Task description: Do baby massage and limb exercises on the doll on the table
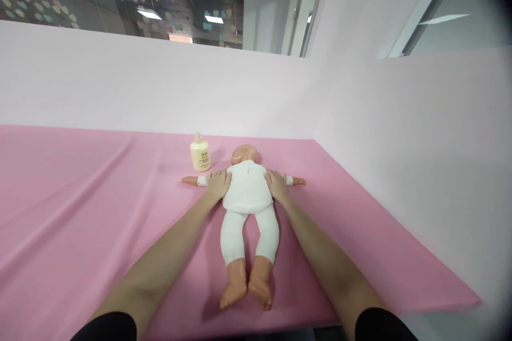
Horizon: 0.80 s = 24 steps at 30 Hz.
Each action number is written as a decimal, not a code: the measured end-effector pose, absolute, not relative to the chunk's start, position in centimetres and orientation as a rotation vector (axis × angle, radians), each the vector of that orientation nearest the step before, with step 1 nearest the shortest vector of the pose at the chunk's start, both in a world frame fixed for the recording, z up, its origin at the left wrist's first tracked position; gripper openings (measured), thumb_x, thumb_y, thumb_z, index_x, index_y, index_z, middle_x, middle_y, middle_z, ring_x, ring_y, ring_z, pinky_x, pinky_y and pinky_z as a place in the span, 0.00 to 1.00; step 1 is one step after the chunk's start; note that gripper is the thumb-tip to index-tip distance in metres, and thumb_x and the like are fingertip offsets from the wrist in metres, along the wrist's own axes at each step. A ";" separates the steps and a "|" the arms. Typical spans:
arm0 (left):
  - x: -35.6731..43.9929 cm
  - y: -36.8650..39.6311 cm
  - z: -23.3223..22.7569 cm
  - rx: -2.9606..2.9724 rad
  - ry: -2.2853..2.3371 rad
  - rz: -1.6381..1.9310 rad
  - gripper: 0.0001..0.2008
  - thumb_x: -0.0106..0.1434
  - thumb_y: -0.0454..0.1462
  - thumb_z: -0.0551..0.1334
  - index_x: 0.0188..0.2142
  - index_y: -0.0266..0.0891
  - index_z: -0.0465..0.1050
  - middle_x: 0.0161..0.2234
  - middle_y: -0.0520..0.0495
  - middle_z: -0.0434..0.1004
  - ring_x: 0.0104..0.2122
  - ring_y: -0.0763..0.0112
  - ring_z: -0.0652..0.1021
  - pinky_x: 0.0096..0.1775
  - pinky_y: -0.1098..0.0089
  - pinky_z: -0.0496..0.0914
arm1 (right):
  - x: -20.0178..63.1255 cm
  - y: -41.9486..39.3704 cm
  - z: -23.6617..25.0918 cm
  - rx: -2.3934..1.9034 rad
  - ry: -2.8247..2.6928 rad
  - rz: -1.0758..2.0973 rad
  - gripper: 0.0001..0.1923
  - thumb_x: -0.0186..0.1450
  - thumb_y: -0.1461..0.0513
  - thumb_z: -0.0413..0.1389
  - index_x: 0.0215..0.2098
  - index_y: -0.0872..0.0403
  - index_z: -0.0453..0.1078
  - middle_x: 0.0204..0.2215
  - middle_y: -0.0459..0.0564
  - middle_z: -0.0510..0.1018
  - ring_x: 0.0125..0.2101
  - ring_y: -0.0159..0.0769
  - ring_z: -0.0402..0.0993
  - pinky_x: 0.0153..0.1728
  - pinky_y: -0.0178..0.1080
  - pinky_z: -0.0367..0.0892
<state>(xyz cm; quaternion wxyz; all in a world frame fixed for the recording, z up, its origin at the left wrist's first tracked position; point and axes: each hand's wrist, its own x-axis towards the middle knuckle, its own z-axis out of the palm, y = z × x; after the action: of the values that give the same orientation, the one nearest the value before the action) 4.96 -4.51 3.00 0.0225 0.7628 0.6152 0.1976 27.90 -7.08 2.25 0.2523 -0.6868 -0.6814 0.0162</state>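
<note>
A baby doll [248, 189] with a white cloth body lies flat, its arms stretched out sideways and its head away from me. My left hand [218, 185] is over the doll's upper arm on the left, fingers closed round the sleeve beside the chest. On the other side, my right hand [277, 185] grips the opposite upper arm in the same way. Both palms touch the doll's sides near the shoulders. The doll's bare feet point toward me, slightly apart. Just beyond my left hand stands an upright bottle [200, 155] of pale yellow liquid.
A pink padded table [100, 213] with creases in its cover lies under the doll. White walls [160, 85] rise along its far and right sides, with windows above them. The table's front edge runs just below the doll's feet.
</note>
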 end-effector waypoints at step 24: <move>9.0 -7.8 4.8 2.417 1.663 0.525 0.29 0.67 0.39 0.43 0.66 0.36 0.45 0.67 0.40 0.40 0.65 0.54 0.49 0.61 0.47 0.48 | 17.1 -17.5 7.4 -2.082 -2.286 0.367 0.41 0.66 0.52 0.44 0.65 0.73 0.39 0.65 0.72 0.38 0.65 0.62 0.34 0.60 0.61 0.39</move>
<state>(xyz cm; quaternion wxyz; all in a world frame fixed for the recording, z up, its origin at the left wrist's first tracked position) 8.96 -7.84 4.84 0.0806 0.8084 0.5560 0.1757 17.05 -17.48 7.45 0.0137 -0.6685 -0.7341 0.1179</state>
